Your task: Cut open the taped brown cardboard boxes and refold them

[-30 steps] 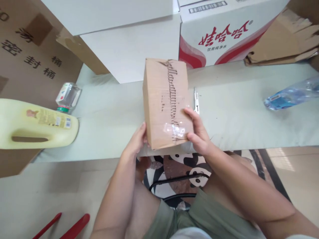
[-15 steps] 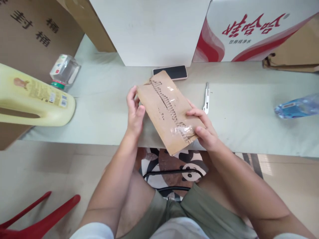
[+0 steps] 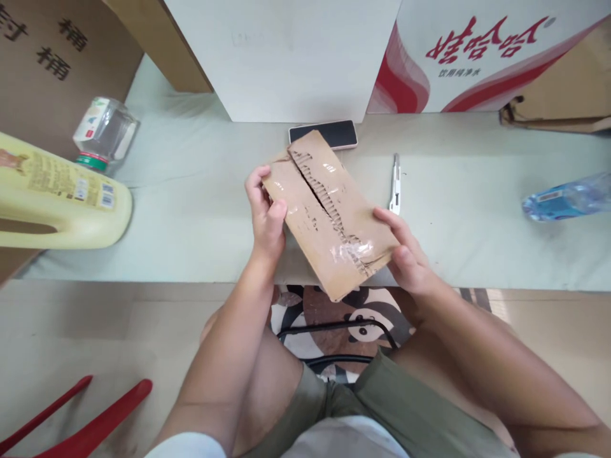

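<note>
A small brown cardboard box (image 3: 305, 222) is held tilted above the front part of the table, its taped top facing me. Torn, ridged edges run along its middle seam, and a narrow dark gap shows there. My left hand (image 3: 268, 213) grips the box's left edge, thumb on the near side. At the right end, my right hand (image 3: 408, 254) holds the corner with thumb and fingers. Behind the box lies a phone (image 3: 329, 135) with a dark screen, partly covered by it. A white utility knife (image 3: 396, 186) rests to the right of the box.
On the left are a yellow jug (image 3: 67, 197) and a clear bottle with a green cap (image 3: 105, 130). A water bottle (image 3: 563, 198) lies at the right. White cartons (image 3: 286, 57) line the back. Red chair legs (image 3: 95, 420) stand on the floor at lower left.
The dark gap in the box's seam has widened. My right hand has shifted outward to the right, its fingers now nearer the box's edge. The view has moved slightly.
</note>
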`<state>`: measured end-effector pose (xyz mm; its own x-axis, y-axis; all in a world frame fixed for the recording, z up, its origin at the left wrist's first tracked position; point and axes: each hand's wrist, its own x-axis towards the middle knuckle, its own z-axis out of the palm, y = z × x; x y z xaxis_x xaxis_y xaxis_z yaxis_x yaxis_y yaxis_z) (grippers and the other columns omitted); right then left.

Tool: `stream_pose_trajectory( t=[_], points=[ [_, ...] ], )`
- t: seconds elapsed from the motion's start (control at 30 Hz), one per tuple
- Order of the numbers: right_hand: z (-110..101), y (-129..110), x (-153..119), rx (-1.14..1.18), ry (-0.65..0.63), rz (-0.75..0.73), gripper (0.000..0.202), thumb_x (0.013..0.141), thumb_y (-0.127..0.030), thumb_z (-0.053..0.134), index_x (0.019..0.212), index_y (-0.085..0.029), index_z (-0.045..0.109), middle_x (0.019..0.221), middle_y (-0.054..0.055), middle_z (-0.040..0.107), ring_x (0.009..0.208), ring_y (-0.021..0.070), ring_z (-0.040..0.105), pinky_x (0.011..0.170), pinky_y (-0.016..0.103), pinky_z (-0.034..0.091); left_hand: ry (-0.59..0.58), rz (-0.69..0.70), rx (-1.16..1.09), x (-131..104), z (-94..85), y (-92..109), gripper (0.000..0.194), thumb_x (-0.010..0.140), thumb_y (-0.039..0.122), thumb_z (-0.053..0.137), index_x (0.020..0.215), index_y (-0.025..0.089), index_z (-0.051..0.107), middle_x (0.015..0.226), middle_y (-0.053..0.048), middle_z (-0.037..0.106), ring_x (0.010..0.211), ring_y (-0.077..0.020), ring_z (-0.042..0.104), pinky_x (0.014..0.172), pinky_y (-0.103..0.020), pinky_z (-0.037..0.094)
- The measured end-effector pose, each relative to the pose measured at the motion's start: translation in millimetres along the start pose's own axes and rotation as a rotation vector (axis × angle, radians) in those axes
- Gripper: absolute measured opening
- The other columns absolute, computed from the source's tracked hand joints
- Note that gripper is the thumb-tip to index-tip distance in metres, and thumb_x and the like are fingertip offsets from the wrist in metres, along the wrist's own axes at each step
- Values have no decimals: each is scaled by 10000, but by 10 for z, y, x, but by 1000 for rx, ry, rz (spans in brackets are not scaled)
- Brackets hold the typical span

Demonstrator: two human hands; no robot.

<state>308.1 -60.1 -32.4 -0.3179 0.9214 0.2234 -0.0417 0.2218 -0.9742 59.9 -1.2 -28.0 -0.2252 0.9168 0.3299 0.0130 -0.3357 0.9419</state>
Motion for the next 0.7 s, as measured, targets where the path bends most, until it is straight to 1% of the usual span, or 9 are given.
stream_pose_trajectory(
  t=[0.07,0.17,0.3,0.4,0.47,0.53,0.6,0.67,0.7],
  points=[
    [-93,70,-171,-33,37,31,579,954,-657,523,1468,-392,495,1556,19,551,1458,301,511,1222,573,419,4,31,-4,3,20,-9,697,760,781,645,1240,298,495,1261,-94,554,1263,-331,562,1043,-488,504],
    [-233,177,-449,-78,79,86,580,963,-635,522,1476,-367,499,1543,47,570,1452,309,521,1232,587,399,24,53,-2,11,43,-31,669,778,765,638,1229,290,498,1252,-94,549,1243,-320,567,1030,-476,506],
    [-319,215,-680,-168,126,60,495,984,-525,552,1448,-355,549,1503,71,608,1402,302,574,1207,563,436,41,30,16,26,49,-62,647,788,745,640,1229,291,508,1255,-97,545,1233,-319,572,1019,-472,510],
    [-252,161,-716,-239,195,71,409,985,-443,579,1385,-361,602,1431,61,661,1353,286,614,1186,541,466,24,70,4,38,14,-111,677,772,770,640,1232,292,504,1243,-96,548,1220,-315,573,1016,-461,503],
    [-175,134,-689,-306,245,94,380,978,-430,581,1341,-327,630,1368,72,693,1301,294,643,1142,539,504,7,113,0,48,-35,-173,694,777,791,617,1244,293,490,1248,-92,545,1219,-308,571,1023,-454,494],
    [-115,131,-628,-436,232,115,362,960,-422,588,1281,-268,659,1270,94,728,1203,307,683,1061,531,551,-14,159,10,59,-99,-255,702,792,811,581,1261,301,468,1259,-85,539,1215,-297,570,1026,-451,489],
    [-86,132,-556,-584,185,114,333,948,-395,577,1218,-225,673,1163,100,751,1066,296,716,957,495,585,-49,207,22,72,-162,-339,709,801,825,555,1281,316,442,1271,-81,534,1197,-285,572,1019,-450,491],
    [-62,105,-530,-701,179,56,299,941,-362,552,1170,-207,666,1105,100,752,969,274,716,870,447,582,-79,236,19,83,-206,-409,687,825,812,547,1299,330,427,1267,-77,531,1186,-276,571,1017,-453,491],
    [-35,75,-563,-756,194,8,265,937,-342,544,1130,-203,662,1078,100,749,946,264,706,847,426,568,-90,246,12,88,-217,-436,669,839,802,543,1306,338,424,1267,-75,529,1184,-273,570,1018,-456,491]
  ],
)
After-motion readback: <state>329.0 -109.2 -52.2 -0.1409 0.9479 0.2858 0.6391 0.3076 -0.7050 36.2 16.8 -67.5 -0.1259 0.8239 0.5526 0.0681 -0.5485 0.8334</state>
